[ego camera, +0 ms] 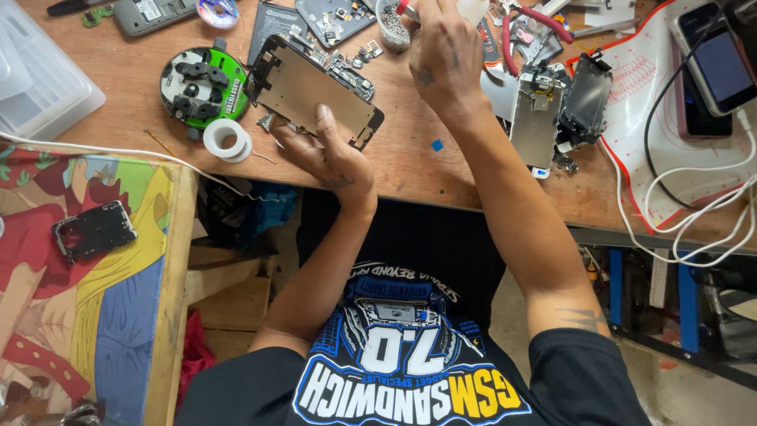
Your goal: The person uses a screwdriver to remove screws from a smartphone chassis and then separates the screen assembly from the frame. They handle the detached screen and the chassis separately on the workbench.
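Observation:
My left hand [327, 154] grips the near edge of a phone screen assembly [311, 88] with a bare metal back plate, held tilted over the wooden desk [410, 170]. My right hand [441, 59] is raised above the desk's far side, fingers closed on a small tool with a red tip, right beside a small clear cup of tiny parts [390, 24]. What exactly the fingers pinch is partly hidden.
A green round jig [203, 83] and a tape roll [227, 140] lie left of the screen. A dismantled phone [556, 106], red-handled pliers [536, 24], a red-edged mat [662, 95], a charging phone [714, 59] with white cables sit right. A phone frame [95, 230] rests on the colourful side table.

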